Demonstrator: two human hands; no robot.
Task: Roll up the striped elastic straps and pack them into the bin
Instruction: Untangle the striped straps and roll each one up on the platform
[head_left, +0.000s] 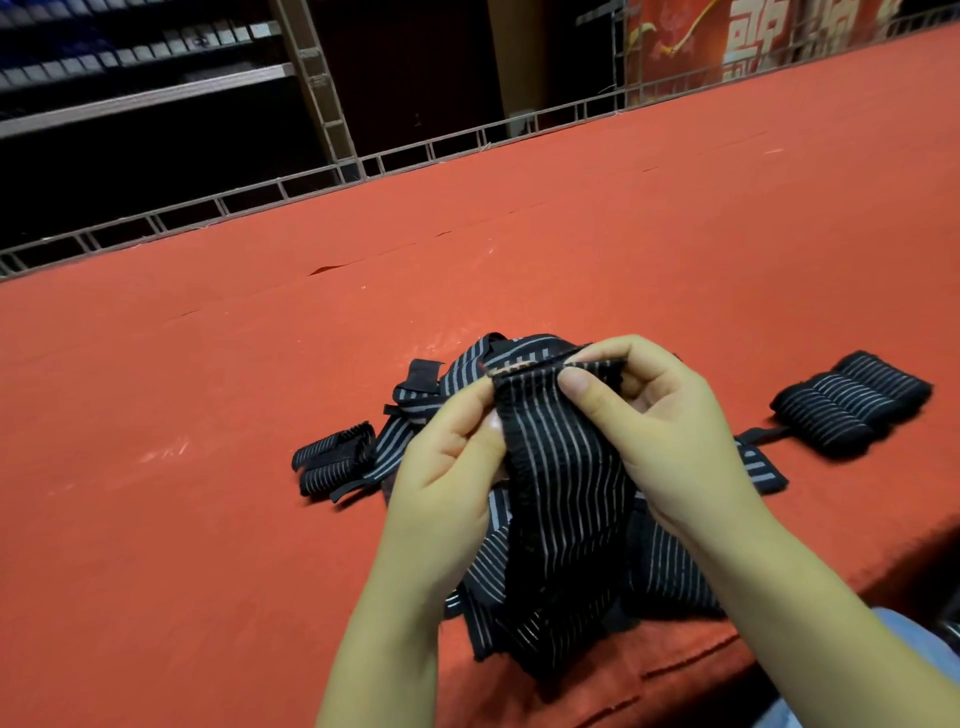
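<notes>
Frame centre, striped strap (561, 467) raised over loose pile on red counter (208, 519), left hand (447, 467) and right hand (660, 431) pinching its top edge, rolled straps (852, 402) at right

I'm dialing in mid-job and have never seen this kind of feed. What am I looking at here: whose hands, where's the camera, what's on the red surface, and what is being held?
There is no machine here: a person works with two bare hands. The single picture comes from a wide-angle camera on the person's head, looking forward and down.

The left hand and the right hand each pinch the top end of one striped strap, which hangs down between them; it looks like the start of a roll. Both have it in a firm grip.

Beneath the hands, on the red table, lies a loose pile of unrolled straps. Some finished rolls sit to the right, and a smaller rolled bundle to the left. No bin is in view.
</notes>
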